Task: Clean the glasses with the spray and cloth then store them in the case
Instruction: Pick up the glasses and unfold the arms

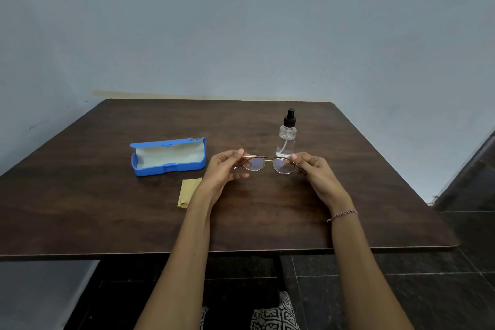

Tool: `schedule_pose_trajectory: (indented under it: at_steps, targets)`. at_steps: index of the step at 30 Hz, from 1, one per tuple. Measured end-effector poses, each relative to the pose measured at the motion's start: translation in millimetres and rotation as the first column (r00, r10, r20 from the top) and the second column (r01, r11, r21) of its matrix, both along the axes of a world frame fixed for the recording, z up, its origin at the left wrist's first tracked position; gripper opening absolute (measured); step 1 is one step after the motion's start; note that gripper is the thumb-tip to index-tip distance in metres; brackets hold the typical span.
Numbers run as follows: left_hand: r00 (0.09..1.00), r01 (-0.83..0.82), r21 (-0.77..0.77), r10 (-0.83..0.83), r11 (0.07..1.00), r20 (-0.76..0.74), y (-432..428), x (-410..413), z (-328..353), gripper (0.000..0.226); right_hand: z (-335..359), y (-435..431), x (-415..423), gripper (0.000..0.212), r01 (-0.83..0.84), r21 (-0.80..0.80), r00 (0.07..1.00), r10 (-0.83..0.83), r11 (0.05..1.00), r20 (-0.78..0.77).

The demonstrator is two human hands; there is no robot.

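Thin gold-framed glasses are held above the middle of the dark wooden table, lenses facing me. My left hand pinches the left end of the frame and my right hand pinches the right end. A clear spray bottle with a black nozzle stands upright just behind the glasses. A blue glasses case lies open to the left, its pale lining showing. A folded yellow cloth lies flat in front of the case, partly hidden by my left wrist.
The table's far edge meets a grey wall. Its near edge runs just in front of my forearms. Dark tiled floor shows below and to the right. A grey surface sits low at the left.
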State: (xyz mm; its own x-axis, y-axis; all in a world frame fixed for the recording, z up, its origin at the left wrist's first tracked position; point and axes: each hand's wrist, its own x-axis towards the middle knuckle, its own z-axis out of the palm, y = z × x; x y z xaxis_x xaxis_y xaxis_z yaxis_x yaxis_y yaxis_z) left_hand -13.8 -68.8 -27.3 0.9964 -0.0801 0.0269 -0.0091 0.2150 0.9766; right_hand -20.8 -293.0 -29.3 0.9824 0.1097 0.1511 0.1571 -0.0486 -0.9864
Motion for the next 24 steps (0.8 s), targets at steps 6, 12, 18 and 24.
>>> schedule_pose_trajectory:
  at_steps: [6, 12, 18, 24]
  targets:
    - [1.0, 0.026, 0.092, -0.026, 0.995, 0.003, 4.1, -1.4, -0.5, 0.016, -2.7, -3.0, 1.9, 0.028, -0.03, -0.007, 0.999, 0.03, 1.0, -0.03]
    - [1.0, 0.02, -0.006, -0.02, 1.0, -0.004, 2.0, -2.5, 4.0, 0.018, -3.6, -3.5, 2.4, 0.035, -0.066, 0.07, 0.997, 0.069, 0.995, -0.04]
    - [0.998, 0.063, -0.118, -0.062, 0.991, 0.016, 0.6, -4.0, 5.3, 0.023, -5.4, -2.0, 3.1, 0.023, -0.091, 0.143, 0.995, 0.097, 0.985, -0.036]
    - [0.994, 0.108, -0.187, -0.104, 0.976, 0.03, -1.5, -2.8, 3.8, 0.029, -5.6, 0.5, 5.3, 0.023, -0.12, 0.285, 0.991, 0.13, 0.951, -0.015]
